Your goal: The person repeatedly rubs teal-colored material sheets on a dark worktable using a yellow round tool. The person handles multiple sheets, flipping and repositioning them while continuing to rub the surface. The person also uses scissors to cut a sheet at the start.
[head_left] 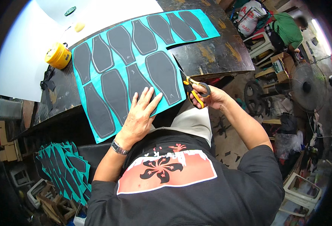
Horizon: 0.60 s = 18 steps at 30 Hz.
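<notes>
A teal sheet (pixel 126 62) lies on the dark table, bearing several dark grey panels with rounded, tapering shapes and pale outlines. One rectangle at its near right is cut away, leaving a stepped edge. My left hand (pixel 140 109) rests flat on the sheet near its front edge, fingers spread over the panels. My right hand (pixel 207 96) grips a pair of scissors (pixel 198 98) with yellow and black handles. Their blades reach toward the sheet's right edge beside a large panel (pixel 162 73); whether they touch it is hard to tell.
The scratched dark table (pixel 211 56) extends to the right. At the left stand a yellow tub (pixel 58 55) and a black strap (pixel 48 81). A pile of similar teal pieces (pixel 64 169) sits low at the left. A standing fan (pixel 308 86) and a person in green (pixel 288 30) are at the right.
</notes>
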Each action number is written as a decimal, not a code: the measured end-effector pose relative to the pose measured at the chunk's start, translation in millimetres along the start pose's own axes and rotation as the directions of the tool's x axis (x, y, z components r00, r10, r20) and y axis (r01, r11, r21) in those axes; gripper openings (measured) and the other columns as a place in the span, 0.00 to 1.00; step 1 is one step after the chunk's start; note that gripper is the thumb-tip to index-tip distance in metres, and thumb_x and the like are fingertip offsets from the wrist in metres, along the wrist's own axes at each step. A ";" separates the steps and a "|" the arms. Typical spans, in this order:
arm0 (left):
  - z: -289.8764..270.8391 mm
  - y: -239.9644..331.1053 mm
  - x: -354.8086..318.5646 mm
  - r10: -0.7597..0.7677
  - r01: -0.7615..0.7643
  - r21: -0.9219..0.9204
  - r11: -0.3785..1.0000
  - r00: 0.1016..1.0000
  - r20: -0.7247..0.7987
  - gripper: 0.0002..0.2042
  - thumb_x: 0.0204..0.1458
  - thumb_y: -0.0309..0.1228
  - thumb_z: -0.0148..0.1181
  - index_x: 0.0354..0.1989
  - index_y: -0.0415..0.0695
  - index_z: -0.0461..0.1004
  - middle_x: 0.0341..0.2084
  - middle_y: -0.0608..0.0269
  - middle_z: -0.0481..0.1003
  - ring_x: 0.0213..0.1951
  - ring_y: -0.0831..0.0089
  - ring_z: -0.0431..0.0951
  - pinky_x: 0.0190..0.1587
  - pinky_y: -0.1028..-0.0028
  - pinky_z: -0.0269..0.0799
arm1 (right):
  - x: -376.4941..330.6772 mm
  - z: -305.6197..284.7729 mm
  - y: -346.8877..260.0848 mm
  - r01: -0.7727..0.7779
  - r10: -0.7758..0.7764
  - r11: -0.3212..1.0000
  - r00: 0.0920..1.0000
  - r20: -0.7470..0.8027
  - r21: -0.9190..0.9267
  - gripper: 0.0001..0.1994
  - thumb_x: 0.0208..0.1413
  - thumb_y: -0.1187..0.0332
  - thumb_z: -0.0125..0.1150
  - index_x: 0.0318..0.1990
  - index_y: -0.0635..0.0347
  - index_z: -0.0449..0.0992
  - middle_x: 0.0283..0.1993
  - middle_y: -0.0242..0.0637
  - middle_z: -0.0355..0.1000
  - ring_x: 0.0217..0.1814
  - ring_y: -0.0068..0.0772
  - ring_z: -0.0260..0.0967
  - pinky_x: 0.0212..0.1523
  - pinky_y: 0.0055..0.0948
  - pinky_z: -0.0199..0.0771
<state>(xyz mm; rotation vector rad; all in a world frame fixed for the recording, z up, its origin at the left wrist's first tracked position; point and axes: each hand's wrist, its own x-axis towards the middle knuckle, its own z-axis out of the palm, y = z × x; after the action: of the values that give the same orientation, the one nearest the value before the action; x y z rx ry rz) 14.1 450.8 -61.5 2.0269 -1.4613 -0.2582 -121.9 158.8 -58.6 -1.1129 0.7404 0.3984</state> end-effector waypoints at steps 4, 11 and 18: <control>-12.3 4.8 -16.3 0.057 -0.055 -0.059 0.997 0.998 0.036 0.35 0.51 0.20 0.62 0.71 0.48 0.63 0.70 0.44 0.59 0.72 0.44 0.56 0.72 0.43 0.49 | 3.7 13.9 2.3 0.026 -0.027 1.000 0.997 0.073 0.010 0.24 0.57 0.38 0.64 0.33 0.50 0.77 0.29 0.29 0.77 0.25 0.22 0.74 0.26 0.19 0.68; -15.0 9.1 -43.1 0.073 -0.059 -0.193 0.979 0.995 0.067 0.35 0.45 0.14 0.59 0.68 0.43 0.68 0.70 0.45 0.60 0.74 0.47 0.55 0.74 0.47 0.46 | -2.8 36.7 6.0 0.095 -0.096 0.989 0.995 -0.001 0.111 0.26 0.53 0.38 0.68 0.32 0.53 0.77 0.28 0.30 0.74 0.24 0.22 0.71 0.28 0.21 0.69; -24.6 3.8 -47.8 0.108 -0.093 -0.350 0.932 0.994 0.024 0.35 0.44 0.14 0.61 0.67 0.44 0.69 0.70 0.46 0.62 0.73 0.48 0.56 0.74 0.47 0.47 | -21.3 64.6 0.6 0.172 -0.168 0.966 0.985 -0.038 0.195 0.24 0.54 0.43 0.71 0.35 0.56 0.75 0.26 0.32 0.71 0.22 0.21 0.68 0.22 0.19 0.70</control>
<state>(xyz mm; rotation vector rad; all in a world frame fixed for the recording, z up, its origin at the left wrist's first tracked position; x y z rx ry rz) 5.6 502.5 -49.2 1.6658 -1.4255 -0.4855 -115.5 219.4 -28.2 -0.9848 0.6814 0.1637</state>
